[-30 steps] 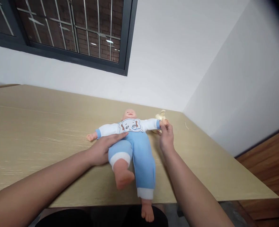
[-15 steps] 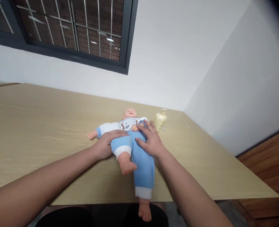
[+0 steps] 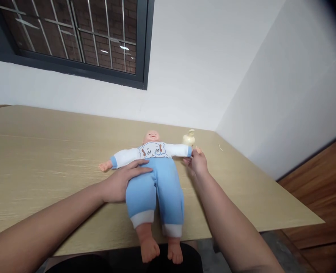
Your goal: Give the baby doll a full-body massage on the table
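A baby doll in blue trousers and a white top with an elephant face lies on its back, head away from me, feet past the table's near edge. My left hand wraps the doll's hip on the left, fingers across the waist. Out to the right, my right hand grips the doll's outstretched arm close to its small hand. Just behind that arm stands a cream-coloured bottle, its lower part hidden.
The wooden table runs up to a white wall with a barred window. A thin pale strip lies at the table's right. Brown wooden panels stand beyond the right edge.
My right hand has gone from the doll's waist to its arm, which now stretches out to the right instead of folding over the chest. The raised leg has come down and straightened.
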{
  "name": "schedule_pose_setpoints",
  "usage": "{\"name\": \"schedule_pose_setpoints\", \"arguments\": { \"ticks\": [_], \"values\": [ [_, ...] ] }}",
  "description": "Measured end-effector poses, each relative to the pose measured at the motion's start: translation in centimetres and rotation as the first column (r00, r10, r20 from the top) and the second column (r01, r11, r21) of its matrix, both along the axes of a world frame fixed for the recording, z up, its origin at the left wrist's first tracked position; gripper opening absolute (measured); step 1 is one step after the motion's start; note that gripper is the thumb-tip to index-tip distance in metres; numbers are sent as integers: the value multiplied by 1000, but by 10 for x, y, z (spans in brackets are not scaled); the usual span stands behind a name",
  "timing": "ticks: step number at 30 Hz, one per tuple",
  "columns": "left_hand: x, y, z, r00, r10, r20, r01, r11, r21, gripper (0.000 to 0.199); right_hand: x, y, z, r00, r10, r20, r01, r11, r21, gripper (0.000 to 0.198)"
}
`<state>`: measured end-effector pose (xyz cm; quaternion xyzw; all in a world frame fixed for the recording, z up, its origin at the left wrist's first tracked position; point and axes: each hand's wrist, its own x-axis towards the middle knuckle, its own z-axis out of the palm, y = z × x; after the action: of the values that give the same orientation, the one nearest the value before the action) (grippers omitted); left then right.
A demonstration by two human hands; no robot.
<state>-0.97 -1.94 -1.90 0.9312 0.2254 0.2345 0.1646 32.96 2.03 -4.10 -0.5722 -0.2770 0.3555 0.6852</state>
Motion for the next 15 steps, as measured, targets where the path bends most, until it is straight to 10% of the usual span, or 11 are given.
{"name": "schedule_pose_setpoints", "arguments": {
  "ticks": [5, 9, 15],
  "values": [
    [3, -1, 3, 994, 14, 106, -13, 1000, -11, 62, 9, 5, -6, 989, 37, -143, -55, 991, -121, 19],
    [4, -1, 3, 978, 50, 202, -44, 998, -35, 58, -13, -10, 5, 985, 7, 175, -41, 981, 190, 39],
    [9, 8, -8, 939, 112, 324, -74, 989, -127, 46, -57, -39, 19, 528, 4, 849, -390, 889, 239, 62]
  ]
}}
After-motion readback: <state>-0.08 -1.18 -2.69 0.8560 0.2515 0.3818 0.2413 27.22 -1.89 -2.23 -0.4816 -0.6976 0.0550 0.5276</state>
